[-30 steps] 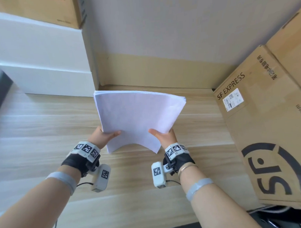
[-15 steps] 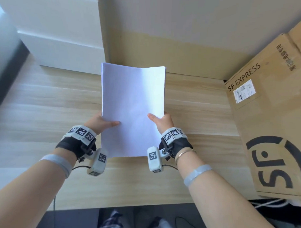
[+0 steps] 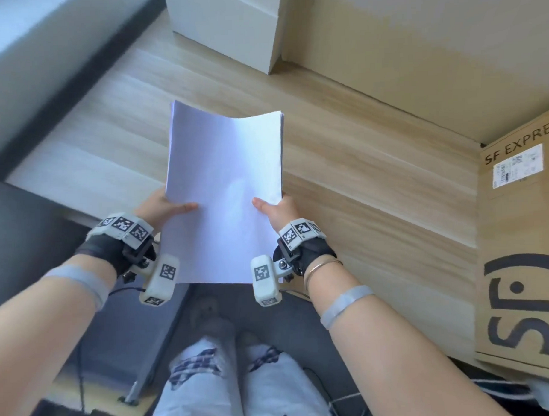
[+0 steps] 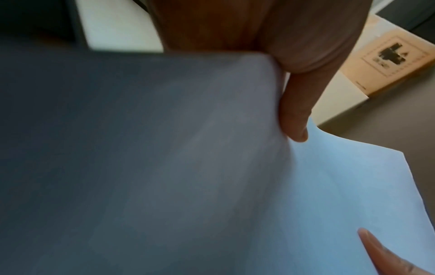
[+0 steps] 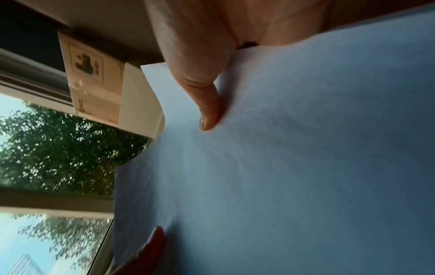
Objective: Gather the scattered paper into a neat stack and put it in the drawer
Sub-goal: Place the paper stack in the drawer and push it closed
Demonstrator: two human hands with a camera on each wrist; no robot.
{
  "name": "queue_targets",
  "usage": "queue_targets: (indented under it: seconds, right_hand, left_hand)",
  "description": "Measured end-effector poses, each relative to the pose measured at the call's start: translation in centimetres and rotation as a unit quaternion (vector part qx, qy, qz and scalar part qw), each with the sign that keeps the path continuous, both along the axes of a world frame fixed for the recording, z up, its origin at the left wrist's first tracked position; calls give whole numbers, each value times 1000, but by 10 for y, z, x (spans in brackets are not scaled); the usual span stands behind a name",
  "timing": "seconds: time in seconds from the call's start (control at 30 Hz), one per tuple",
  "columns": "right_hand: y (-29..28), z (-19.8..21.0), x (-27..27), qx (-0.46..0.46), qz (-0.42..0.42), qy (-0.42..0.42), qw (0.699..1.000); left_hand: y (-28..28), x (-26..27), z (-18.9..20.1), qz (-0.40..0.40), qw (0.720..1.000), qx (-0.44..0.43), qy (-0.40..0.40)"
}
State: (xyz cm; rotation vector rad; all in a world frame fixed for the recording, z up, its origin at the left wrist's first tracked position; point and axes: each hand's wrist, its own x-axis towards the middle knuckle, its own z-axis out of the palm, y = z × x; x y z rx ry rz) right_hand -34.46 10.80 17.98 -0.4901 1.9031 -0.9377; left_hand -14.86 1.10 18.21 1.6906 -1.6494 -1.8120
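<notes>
A squared-up stack of white paper [image 3: 224, 191] hangs in the air over the front edge of the wooden desk [image 3: 375, 185], its long side pointing away from me and its far end bowed. My left hand [image 3: 161, 208] pinches the stack's left edge, thumb on top. My right hand [image 3: 278, 207] pinches the right edge the same way. In the left wrist view the thumb lies on the paper [image 4: 329, 186]; the right wrist view shows the other thumb pressed on the sheet [image 5: 294, 148]. No drawer is in sight.
A white box [image 3: 229, 25] stands at the desk's back. A large SF Express cardboard box [image 3: 520, 230] fills the right side. A dark surface [image 3: 22, 235] lies at the left. Below the paper are my legs [image 3: 229, 383] and the floor.
The stack has turned from landscape to portrait and come back toward me, past the desk's front edge. Both hands keep their hold. The view has tilted down to my legs.
</notes>
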Motion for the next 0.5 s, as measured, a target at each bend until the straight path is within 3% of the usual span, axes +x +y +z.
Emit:
queue_targets:
  seconds: [0.5]
  right_hand:
    - [11, -71, 198, 91, 148, -79, 982]
  left_hand:
    - [65, 217, -66, 195, 978, 69, -27]
